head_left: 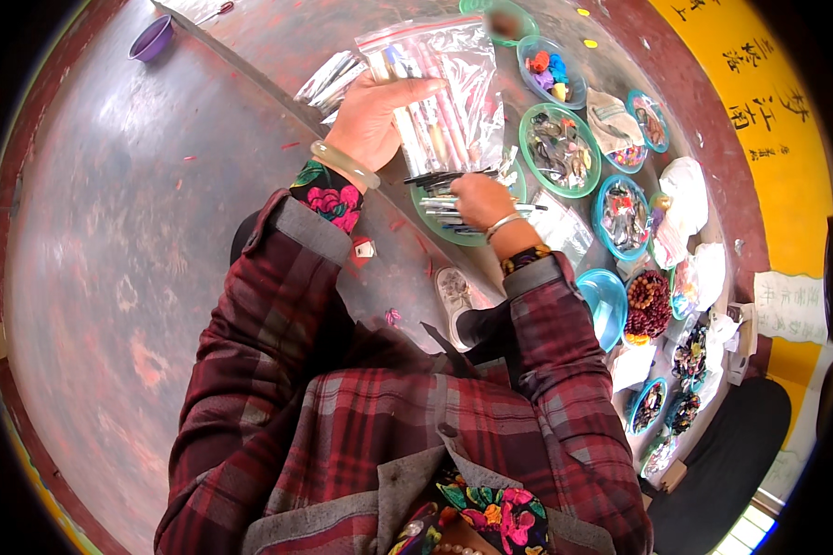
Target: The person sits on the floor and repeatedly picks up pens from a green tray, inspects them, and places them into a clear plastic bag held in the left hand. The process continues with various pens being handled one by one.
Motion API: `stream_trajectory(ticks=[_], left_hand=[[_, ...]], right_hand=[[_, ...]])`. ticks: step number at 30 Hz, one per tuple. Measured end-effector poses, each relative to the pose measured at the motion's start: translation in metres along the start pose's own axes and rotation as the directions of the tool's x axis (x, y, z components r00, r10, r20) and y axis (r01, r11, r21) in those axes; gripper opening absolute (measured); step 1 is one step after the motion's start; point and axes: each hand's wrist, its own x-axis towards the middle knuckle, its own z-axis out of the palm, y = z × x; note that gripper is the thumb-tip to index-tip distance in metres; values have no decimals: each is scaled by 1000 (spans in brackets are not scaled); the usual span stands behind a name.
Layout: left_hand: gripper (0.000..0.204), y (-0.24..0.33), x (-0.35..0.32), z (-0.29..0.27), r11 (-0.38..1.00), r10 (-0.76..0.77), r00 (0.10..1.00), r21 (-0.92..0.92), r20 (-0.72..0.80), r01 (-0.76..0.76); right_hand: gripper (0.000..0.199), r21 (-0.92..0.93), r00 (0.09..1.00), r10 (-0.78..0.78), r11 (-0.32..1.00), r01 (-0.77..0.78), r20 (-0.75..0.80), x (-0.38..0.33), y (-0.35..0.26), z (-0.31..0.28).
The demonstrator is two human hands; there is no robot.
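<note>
Head view: the left hand (375,116) is closed in a grip around a clear plastic zip bag (444,88), thumb across the front and fingers behind, holding it upright above the desk (139,231); the bag's contents are slim pen-like sticks whose dark ends stick out below the hand. The right hand (479,199) sits just beneath and to the right of that grip, its fingers closed on a bundle of the same thin sticks (449,211), which lie roughly level and point left over a green bowl (435,220). So the bag hangs directly above the bundle, the two nearly touching. A pale bangle (344,165) circles the left wrist and a thin silver bracelet (502,223) the right one, both above red plaid sleeves with floral cuffs. To the right, further shallow bowls hold small trinkets: a green one (557,139), a blue one with coloured pieces (551,71), another blue one (622,215), and a heap of brown beads (649,303). A purple bowl (151,39) stands well apart at the far left.
</note>
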Motion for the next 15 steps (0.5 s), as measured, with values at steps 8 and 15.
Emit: stream_trajectory(ticks=[8, 15], left_hand=[[20, -3, -4, 3, 1000, -30, 999, -10, -43, 29], [21, 0, -5, 2, 999, -50, 997, -15, -66, 49]], right_hand=[[14, -150, 1000, -20, 988, 19, -4, 8, -11, 53], [13, -156, 999, 6, 988, 0, 35, 8, -12, 54]])
